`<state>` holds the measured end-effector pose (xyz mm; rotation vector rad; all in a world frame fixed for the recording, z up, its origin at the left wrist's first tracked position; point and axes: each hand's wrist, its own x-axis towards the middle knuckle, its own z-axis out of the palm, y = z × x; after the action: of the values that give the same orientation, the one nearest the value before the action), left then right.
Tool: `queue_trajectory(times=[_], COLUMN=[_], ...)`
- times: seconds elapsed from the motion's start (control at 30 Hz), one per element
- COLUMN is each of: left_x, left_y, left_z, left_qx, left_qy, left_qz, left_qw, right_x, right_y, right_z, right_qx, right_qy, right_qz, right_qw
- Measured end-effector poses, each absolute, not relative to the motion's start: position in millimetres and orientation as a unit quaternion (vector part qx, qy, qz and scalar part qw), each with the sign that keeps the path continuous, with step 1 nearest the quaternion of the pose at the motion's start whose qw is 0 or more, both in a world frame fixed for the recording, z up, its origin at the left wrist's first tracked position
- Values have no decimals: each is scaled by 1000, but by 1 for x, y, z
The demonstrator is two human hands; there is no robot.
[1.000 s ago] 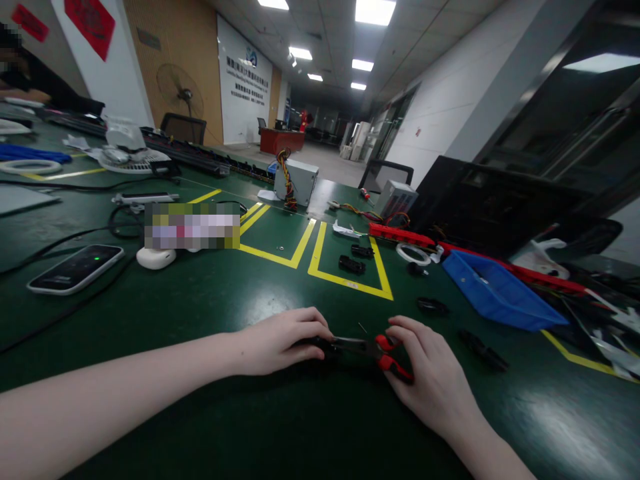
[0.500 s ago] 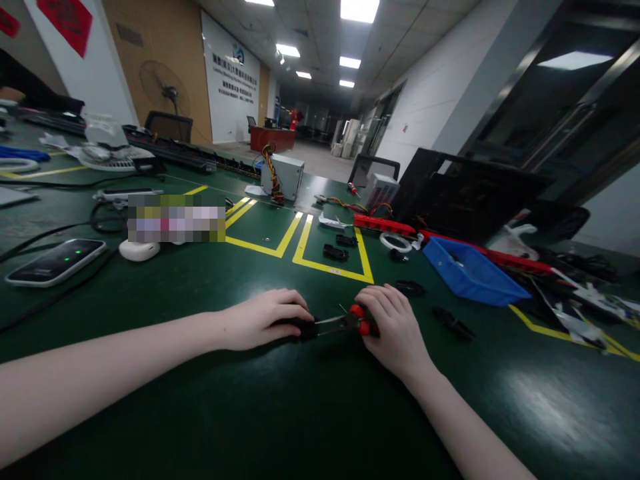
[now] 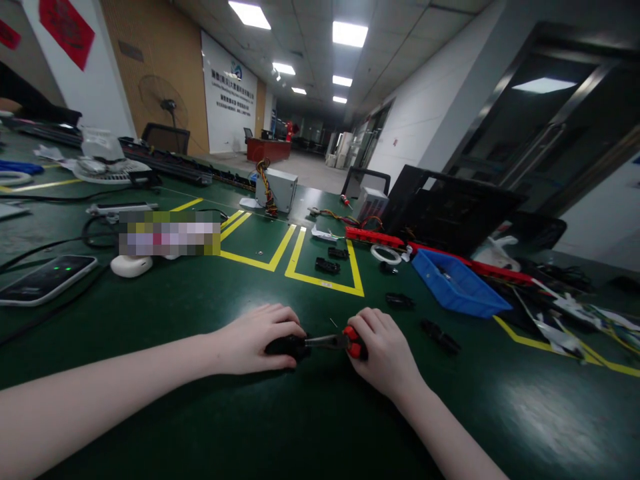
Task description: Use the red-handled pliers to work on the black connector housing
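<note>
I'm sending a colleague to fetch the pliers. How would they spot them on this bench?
On the green workbench, look at the near edge, where the person's right hand grips the pliers. Their red handles and slim metal nose, poking into the black part under the left hand, set them apart.

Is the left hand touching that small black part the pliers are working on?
Touching. The head view shows the left hand with its fingers wrapped over the small black part, no gap visible, while the right hand holds the red-handled pliers.
</note>
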<state>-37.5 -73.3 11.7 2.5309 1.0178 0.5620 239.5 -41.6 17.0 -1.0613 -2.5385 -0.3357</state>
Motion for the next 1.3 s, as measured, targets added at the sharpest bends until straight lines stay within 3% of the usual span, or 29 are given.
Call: queue_trajectory(times=[0.2,0.67,0.83,1.3], left_x=[-29,-29,-28,-17], left_y=[-68,-75,-78,-72], left_z=[8,14,15,18], left_qx=[884,852,849,902], left_qy=[388,420,424,380], left_qz=[198,196,195,151], left_qw=[171,242,248,141], right_x=[218,222,222,229], right_y=[-27,-26,-29,-29], right_z=[30,11,11,17], right_qx=[-379,-371,-379,-349], right_qy=[-906,-887,-884,-904], right_qz=[-140,-121,-112,-79], right_qw=[123,246,252,235])
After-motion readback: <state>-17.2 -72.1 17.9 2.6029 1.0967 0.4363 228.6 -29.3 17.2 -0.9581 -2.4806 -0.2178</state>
